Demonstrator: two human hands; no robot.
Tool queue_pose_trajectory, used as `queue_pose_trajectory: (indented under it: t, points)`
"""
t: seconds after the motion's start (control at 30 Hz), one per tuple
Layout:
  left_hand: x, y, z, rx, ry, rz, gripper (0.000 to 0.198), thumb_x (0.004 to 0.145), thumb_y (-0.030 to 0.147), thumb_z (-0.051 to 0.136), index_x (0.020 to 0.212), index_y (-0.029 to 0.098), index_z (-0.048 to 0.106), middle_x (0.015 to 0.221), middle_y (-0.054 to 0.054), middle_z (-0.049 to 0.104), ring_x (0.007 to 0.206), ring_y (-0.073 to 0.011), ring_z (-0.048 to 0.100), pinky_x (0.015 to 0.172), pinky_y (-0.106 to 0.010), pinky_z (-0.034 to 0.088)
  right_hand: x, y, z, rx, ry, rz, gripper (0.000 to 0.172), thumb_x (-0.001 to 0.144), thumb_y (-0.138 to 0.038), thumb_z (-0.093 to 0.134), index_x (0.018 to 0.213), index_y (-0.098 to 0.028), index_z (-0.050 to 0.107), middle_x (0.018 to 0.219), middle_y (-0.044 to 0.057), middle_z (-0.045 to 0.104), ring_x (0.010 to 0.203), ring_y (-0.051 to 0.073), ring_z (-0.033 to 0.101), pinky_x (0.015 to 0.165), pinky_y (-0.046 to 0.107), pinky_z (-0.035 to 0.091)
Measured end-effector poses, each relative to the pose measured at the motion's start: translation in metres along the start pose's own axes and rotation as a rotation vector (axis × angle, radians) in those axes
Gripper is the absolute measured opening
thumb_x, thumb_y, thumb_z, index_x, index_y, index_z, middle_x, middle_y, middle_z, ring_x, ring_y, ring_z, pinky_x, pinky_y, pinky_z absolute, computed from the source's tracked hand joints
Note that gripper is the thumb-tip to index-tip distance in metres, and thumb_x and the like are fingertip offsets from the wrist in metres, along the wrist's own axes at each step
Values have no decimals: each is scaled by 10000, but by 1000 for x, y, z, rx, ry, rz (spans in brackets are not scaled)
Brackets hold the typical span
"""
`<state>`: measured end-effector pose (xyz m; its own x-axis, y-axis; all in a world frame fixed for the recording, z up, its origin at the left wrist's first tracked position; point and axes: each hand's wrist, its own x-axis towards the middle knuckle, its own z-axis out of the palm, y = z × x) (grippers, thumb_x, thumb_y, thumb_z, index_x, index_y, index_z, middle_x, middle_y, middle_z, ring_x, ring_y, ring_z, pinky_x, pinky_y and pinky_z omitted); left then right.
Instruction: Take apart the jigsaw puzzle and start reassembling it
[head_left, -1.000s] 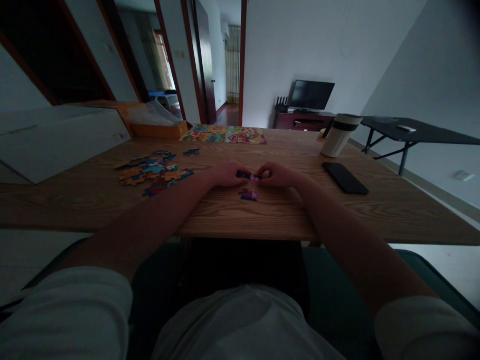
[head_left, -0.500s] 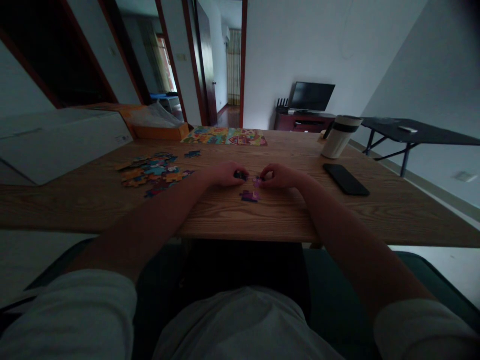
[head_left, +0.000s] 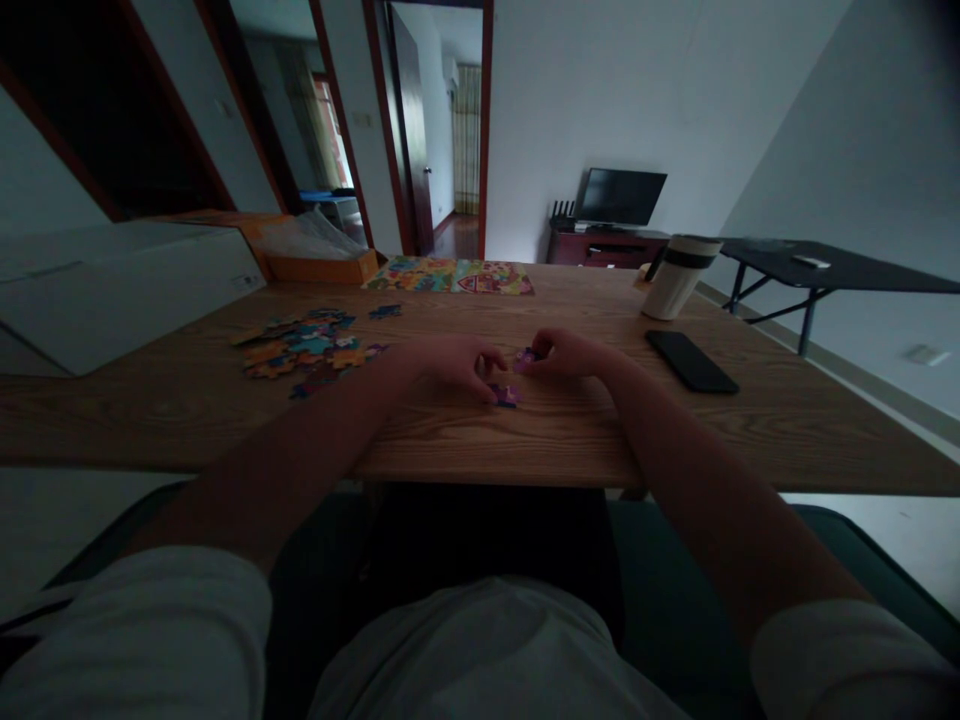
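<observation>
Here, from the camera on my head, the purple piece (head_left: 505,395) lies flat on the counter (head_left: 562,435), near the front edge and right in front of me. Its longer side seems to run left to right, though it is too small and dim to tell which way its tabs point. The pink piece (head_left: 525,355) is just behind it, lifted a little off the wood and tilted; I cannot make out its long axis.

My left hand (head_left: 450,362) is palm down, fingers loosely bent and reaching to the right, with the fingertips (head_left: 487,388) at the left edge of the purple piece. Whether they have closed on it or only touch it, I cannot tell. My right hand (head_left: 571,352) is curled in, thumb and forefinger pinched on the pink piece, and the hand's outer edge rests on the counter. The two hands are near each other but apart.

To my left a heap of loose pieces (head_left: 307,345) is spread out, with a white box (head_left: 127,290) and an orange box (head_left: 319,263) behind it. A joined stretch of puzzle (head_left: 450,275) lies at the far edge. To my right a phone (head_left: 691,361) lies flat, a cup (head_left: 676,278) beyond it. Nothing lies between my hands and the two pieces.
</observation>
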<state>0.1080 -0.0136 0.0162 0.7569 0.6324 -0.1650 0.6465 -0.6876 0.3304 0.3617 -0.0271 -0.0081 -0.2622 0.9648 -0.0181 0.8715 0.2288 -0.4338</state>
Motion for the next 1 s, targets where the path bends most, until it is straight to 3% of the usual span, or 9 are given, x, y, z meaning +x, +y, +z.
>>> queue_pose_trajectory:
  t: [0.13,0.23,0.4,0.57,0.7,1.0]
  points:
    - [2,7,5,-10,-19,49,745,702,537,810,1379,281,636,968,-22,739,861,-217,672,774,-299,463,2,-2,1,100,-53,-42,329,844,-369,784,1082,-179,660,986,87,749,825,198,679,651,278,475]
    - [0,7,3,-8,-8,31,704,727,519,791,1369,269,641,908,-17,736,831,-215,666,752,-303,446,1,-5,2,125,-54,-46,275,877,-373,752,1047,-171,677,950,91,757,791,193,674,632,279,469]
    - [0,10,1,34,-3,18,455,725,528,796,1084,251,752,844,-8,731,785,-187,650,694,-281,424,2,-5,4,94,-38,-80,244,884,-404,744,973,-179,713,944,85,769,805,198,675,657,286,472]
    - [3,5,4,15,-15,-18,396,698,546,809,903,215,734,879,-25,746,769,-189,657,659,-285,434,4,-4,5,99,-52,-71,197,893,-374,733,959,-188,737,938,86,774,808,209,688,705,305,506]
    - [4,2,6,-21,-32,-19,391,696,518,807,930,218,722,921,-26,750,801,-194,663,679,-282,449,7,-2,7,67,-34,-80,132,893,-314,734,931,-188,744,976,96,775,857,224,698,747,314,518]
    - [5,3,9,-58,65,24,554,641,481,836,1070,208,618,993,-49,727,893,-225,662,743,-307,471,10,3,8,77,-40,-95,126,902,-304,724,967,-199,752,990,89,781,871,225,708,778,322,530]
